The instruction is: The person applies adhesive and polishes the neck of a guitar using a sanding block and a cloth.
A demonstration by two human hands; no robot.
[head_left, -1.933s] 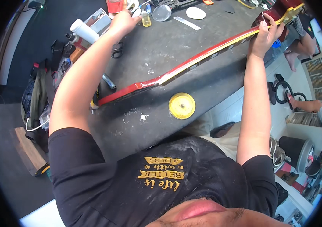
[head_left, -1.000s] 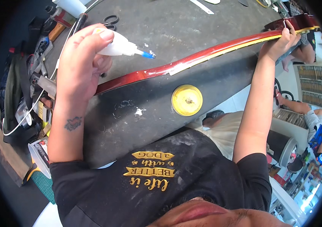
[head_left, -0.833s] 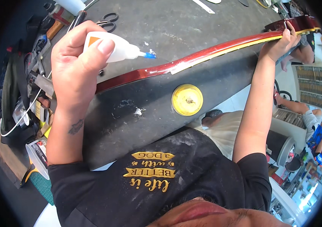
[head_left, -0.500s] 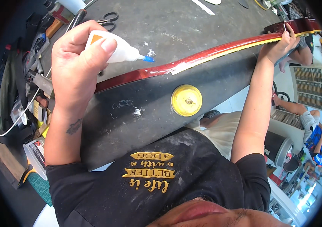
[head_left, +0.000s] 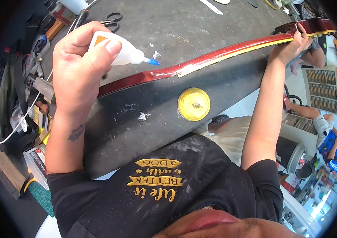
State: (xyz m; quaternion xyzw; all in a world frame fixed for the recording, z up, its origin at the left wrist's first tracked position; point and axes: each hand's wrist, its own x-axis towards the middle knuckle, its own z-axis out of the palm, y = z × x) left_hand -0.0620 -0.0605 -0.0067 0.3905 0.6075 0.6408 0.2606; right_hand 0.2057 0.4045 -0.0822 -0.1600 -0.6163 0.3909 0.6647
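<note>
My left hand [head_left: 77, 63] is wrapped round a white squeeze bottle [head_left: 127, 53], tilted so that its narrow blue tip points right and slightly down. That tip hovers just above a glossy red guitar neck [head_left: 224, 51] with a cream-yellow edge, without visibly touching it. A pale, rough patch shows on the neck near the tip. At the far right, the fingers of my right hand [head_left: 295, 45] grip the guitar neck by its wider dark red end. The neck's left end passes behind my left wrist and is hidden there.
A round yellow tin [head_left: 194, 104] sits on the dark workbench [head_left: 136, 139] below the neck. Black-handled scissors [head_left: 112, 20] lie beyond my left hand. Tools and a white cable [head_left: 20, 123] crowd the left side. Other people [head_left: 331, 146] are in the background at right.
Almost nothing differs. The whole view has shifted very slightly, while both hands keep their holds and the bottle tip stays over the same part of the neck.
</note>
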